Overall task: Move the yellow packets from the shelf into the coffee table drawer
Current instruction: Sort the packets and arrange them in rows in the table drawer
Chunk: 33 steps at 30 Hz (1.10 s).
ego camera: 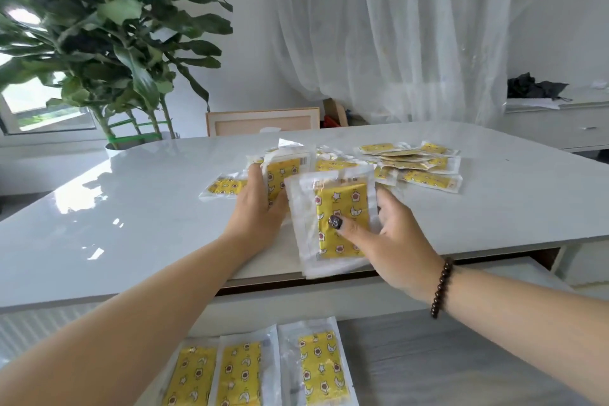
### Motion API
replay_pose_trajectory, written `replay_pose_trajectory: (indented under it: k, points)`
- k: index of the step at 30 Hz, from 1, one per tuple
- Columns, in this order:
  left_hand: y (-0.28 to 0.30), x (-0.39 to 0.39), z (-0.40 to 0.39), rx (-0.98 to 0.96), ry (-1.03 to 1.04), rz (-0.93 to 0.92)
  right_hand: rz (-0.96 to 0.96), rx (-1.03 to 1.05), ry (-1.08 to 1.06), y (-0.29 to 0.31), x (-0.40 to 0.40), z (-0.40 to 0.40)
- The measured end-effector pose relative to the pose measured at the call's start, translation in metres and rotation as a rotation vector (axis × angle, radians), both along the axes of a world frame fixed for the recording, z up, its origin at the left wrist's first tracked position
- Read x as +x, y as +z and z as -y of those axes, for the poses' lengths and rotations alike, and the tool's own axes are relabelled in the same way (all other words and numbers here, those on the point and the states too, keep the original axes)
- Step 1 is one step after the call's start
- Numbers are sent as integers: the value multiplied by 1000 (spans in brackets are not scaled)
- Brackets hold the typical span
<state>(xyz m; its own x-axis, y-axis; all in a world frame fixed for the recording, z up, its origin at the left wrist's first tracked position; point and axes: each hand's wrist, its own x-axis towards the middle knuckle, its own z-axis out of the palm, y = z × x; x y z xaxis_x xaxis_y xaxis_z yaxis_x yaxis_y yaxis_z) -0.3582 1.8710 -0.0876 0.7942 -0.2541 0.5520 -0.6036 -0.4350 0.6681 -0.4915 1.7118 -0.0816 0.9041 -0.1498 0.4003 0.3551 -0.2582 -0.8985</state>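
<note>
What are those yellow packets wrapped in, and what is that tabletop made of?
The packet in the right hand looks wrapped in clear, crinkly plastic film: see-through edges with glare. The tabletop looks like glossy white stone or a stone-look slab, mirroring the window; which one is unclear.

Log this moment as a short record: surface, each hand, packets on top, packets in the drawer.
surface: white table top
left hand: grips upright packet
right hand: holds yellow packet, thumb on its face
loose packets: scattered on the table top behind the hands
drawer: open below, three packets side by side at its left
</note>
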Motion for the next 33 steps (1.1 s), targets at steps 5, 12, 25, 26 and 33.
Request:
replay_pose_trajectory:
  k: [5,12,25,26,33]
  points:
    - [1,-1,2,8,-5,-38,-284,-81,170,-38,-30,-9]
    - [5,-12,1,-114,-26,-101,-611,-59,64,-85,-26,0]
    - [-36,-144,-28,-378,-473,-618,-1005,-242,-152,-114,-12,22]
    - [-41,-146,-30,-342,-475,-633,-1007,-273,-168,-113,-12,21]
    - [-69,-138,-35,-56,-380,-653,-1050,-777,-150,-108,-6,21]
